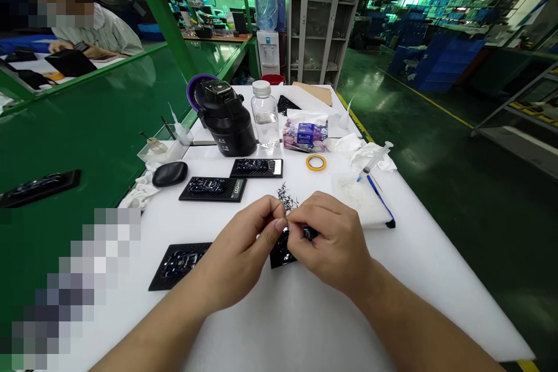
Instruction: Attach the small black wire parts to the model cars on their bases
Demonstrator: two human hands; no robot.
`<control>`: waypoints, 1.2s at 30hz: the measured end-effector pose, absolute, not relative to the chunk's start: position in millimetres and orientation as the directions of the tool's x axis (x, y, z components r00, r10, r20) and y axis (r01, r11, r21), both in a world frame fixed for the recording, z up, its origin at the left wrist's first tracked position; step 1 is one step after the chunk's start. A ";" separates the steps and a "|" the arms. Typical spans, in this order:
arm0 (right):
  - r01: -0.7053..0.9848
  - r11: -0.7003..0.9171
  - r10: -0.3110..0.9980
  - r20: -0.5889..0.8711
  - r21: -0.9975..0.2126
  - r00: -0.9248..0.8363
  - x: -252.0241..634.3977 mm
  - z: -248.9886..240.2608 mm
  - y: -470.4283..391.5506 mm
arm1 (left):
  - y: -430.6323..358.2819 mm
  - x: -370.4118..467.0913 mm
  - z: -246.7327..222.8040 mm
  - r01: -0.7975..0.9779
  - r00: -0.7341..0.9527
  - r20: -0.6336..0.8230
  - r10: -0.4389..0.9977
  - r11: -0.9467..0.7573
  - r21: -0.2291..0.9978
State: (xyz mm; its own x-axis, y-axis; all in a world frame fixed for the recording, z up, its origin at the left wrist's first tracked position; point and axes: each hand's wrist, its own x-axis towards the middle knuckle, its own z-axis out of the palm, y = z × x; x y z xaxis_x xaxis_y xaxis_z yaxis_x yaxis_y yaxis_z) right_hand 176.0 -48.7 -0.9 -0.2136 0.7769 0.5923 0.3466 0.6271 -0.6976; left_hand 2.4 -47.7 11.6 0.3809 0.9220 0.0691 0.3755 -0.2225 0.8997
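Observation:
My left hand and my right hand meet above the middle of the white table, thumbs and forefingers pinched together. Whatever lies between the fingertips is too small to make out. Below them a glossy black panel lies partly hidden by my right hand. Just beyond my fingers is a little heap of thin black slivers. A similar black panel with a raised shiny shape rests beside my left forearm. Two more such panels, one with a lettered end and one with a white end, lie further back.
Behind stand a black jug, a clear bottle and a tissue pack. Yellow tape lies nearer. At right, a syringe and a blue-handled tool rest by a white pad. A black mouse-shaped object sits left.

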 end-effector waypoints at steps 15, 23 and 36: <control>-0.287 -0.312 0.879 -0.160 -0.906 -0.450 187.5 0.9 -32.3 | -48.9 6.4 9.8 0.498 0.306 0.658 0.688 -0.705 0.505; -0.222 -0.233 0.882 -0.110 -0.947 -0.458 185.3 -0.3 -33.2 | -45.8 3.4 10.5 0.538 0.407 0.692 0.596 -0.769 0.346; 0.507 0.712 0.653 0.191 -0.486 -0.733 135.1 8.0 -72.8 | -114.0 -98.7 -3.1 0.884 0.126 0.548 0.827 -0.344 0.316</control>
State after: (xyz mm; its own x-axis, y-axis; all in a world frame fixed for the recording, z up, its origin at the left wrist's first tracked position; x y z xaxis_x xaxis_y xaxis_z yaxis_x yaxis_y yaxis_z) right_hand 135.1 -72.8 8.0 -0.7328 0.6530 0.1913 0.5072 0.7117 -0.4861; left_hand -98.7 -114.0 -3.1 0.1262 0.8270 0.5479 0.8841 -0.3443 0.3160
